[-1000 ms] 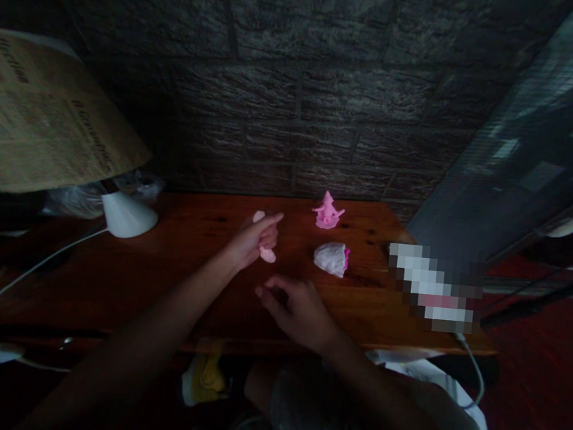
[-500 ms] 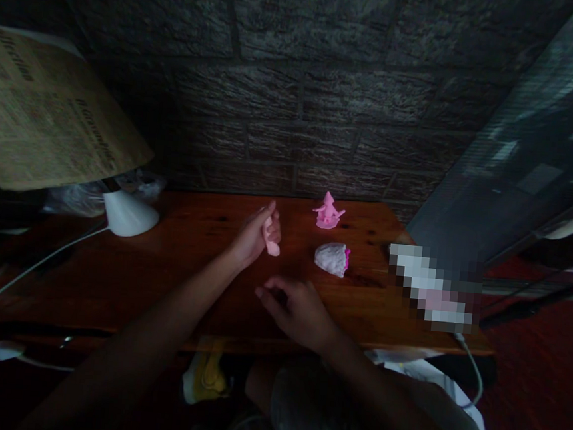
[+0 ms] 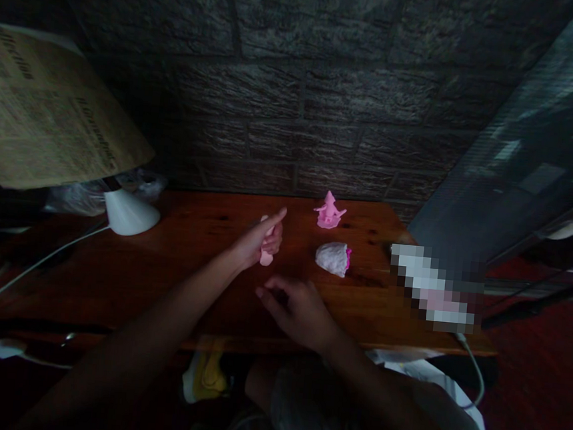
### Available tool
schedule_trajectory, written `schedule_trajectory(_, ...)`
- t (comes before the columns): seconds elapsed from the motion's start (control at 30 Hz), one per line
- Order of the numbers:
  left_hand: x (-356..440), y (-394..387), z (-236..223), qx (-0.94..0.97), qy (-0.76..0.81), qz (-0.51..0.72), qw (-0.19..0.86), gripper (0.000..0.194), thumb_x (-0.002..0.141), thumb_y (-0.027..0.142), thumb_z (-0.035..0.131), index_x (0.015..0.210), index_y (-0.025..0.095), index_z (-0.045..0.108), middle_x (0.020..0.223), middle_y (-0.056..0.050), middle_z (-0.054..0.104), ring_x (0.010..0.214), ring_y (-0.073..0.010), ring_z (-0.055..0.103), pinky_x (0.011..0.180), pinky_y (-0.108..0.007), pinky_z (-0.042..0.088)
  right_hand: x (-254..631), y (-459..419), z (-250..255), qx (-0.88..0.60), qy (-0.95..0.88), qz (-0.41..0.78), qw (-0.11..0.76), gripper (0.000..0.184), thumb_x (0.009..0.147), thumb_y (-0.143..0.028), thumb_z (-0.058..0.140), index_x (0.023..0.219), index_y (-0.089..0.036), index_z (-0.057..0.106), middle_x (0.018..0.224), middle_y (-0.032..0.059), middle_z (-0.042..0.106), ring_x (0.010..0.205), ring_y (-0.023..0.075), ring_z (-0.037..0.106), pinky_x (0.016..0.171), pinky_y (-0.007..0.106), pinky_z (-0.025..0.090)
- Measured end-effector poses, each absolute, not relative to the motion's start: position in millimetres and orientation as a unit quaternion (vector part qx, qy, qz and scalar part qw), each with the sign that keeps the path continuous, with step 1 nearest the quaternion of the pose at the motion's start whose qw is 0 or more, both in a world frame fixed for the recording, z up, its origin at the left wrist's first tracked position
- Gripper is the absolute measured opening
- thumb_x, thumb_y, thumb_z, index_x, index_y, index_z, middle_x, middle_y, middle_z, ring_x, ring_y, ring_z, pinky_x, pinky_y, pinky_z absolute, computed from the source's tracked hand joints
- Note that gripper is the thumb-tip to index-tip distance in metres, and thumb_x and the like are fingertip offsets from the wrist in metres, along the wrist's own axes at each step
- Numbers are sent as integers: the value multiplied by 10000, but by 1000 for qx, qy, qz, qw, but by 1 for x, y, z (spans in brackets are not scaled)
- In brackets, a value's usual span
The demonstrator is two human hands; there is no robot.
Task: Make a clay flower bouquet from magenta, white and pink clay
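My left hand (image 3: 260,239) is closed around a long pale pink piece (image 3: 266,258) with a rounded lower end, held above the wooden table. Fingers cover its middle, so its kind is unclear. The thumb points up and away. Nearer to me, my right hand (image 3: 301,310) rests loosely curled at the table's front, thumb and forefinger close together and nothing seen between them. Beyond it lies a whitish, wrinkled cup-shaped piece (image 3: 331,258) with a bright pink edge, on its side. Behind that a pink pointed figure (image 3: 329,211) stands with two arm-like parts spread out.
A lamp with a newsprint shade (image 3: 60,108) and white base (image 3: 130,213) stands on the left of the table (image 3: 190,226), its cable running forward. A pixelated pale object (image 3: 431,284) lies at the right edge. A dark brick wall (image 3: 297,95) rises behind.
My left hand has turned the pale pink piece, tilting it one way and back; it stays in the grip. My right hand and the pieces on the table keep their places.
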State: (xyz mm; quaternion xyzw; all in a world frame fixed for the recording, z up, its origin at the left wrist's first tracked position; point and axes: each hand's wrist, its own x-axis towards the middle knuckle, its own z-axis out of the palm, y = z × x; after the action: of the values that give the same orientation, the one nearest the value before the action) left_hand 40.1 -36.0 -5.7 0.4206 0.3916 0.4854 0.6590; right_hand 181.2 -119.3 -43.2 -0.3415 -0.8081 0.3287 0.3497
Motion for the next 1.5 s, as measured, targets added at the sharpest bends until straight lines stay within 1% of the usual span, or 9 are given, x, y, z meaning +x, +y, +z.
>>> schedule_trajectory(0.4, 35, -36, -2, 378, 364, 549, 651, 664, 894, 532, 651, 469, 195, 268, 339, 95, 204, 276, -34, 160, 333, -187, 115, 181, -120, -44, -344, -809, 323, 351, 239, 970, -263, 573, 753, -190, 641, 667, -18, 648, 585, 110, 547, 599, 241, 365)
schedule_trajectory(0.6, 40, -37, 2, 370, 306, 551, 683, 537, 896, 650, 576, 643, 179, 527, 504, 44, 450, 399, -75, 390, 438, -208, 367, 181, -120, -43, -348, -810, 326, 342, 229, 974, -273, 568, 775, -194, 648, 706, -7, 676, 623, 121, 579, 626, 249, 395)
schedule_trajectory(0.73, 42, -39, 3, 367, 306, 525, 705, 396, 931, 480, 609, 699, 162, 570, 595, 23, 528, 468, -84, 461, 520, -229, 452, 181, -120, -43, -346, -810, 326, 344, 239, 973, -276, 569, 761, -195, 643, 689, -12, 667, 611, 117, 562, 626, 249, 393)
schedule_trajectory(0.87, 37, -36, 1, 340, 304, 523, 720, 448, 949, 349, 552, 547, 170, 473, 449, 61, 359, 363, -58, 316, 406, -194, 321, 181, -120, -42, -346, -809, 330, 343, 231, 971, -273, 567, 771, -193, 646, 697, -9, 668, 607, 115, 561, 614, 244, 382)
schedule_trajectory(1.0, 30, -33, 4, 309, 349, 552, 692, 643, 992, 417, 477, 435, 202, 241, 352, 72, 190, 288, -50, 168, 338, -209, 153, 181, -121, -42, -349, -810, 329, 338, 236, 973, -275, 561, 770, -191, 648, 679, -12, 657, 592, 111, 555, 601, 243, 373)
schedule_trajectory(1.13, 26, -36, 10, 305, 351, 573, 675, 673, 1026, 451, 410, 432, 202, 213, 337, 65, 179, 272, -54, 166, 337, -217, 133, 180, -120, -43, -357, -804, 330, 343, 240, 973, -287, 555, 769, -195, 644, 681, -5, 666, 600, 120, 578, 623, 252, 404)
schedule_trajectory(1.23, 26, -40, 10, 317, 318, 568, 690, 691, 1013, 511, 429, 434, 202, 213, 346, 67, 177, 278, -57, 173, 344, -220, 154, 179, -115, -48, -403, -744, 353, 400, 141, 945, -307, 575, 918, -192, 651, 822, 39, 722, 709, 159, 659, 683, 281, 480)
schedule_trajectory(1.33, 32, -45, 5, 336, 267, 529, 732, 713, 998, 578, 419, 426, 197, 226, 362, 61, 189, 291, -62, 203, 362, -230, 204, 177, -109, -54, -428, -656, 421, 457, 297, 889, -335, 634, 1141, -184, 586, 1032, 95, 731, 803, 189, 708, 676, 304, 544)
schedule_trajectory(1.5, 48, -50, 0, 384, 248, 449, 768, 696, 900, 736, 459, 475, 185, 435, 417, 28, 360, 390, -107, 418, 460, -259, 390, 179, -105, -55, -415, -637, 481, 436, 292, 830, -372, 699, 1026, -169, 626, 920, 76, 728, 746, 190, 690, 626, 296, 543)
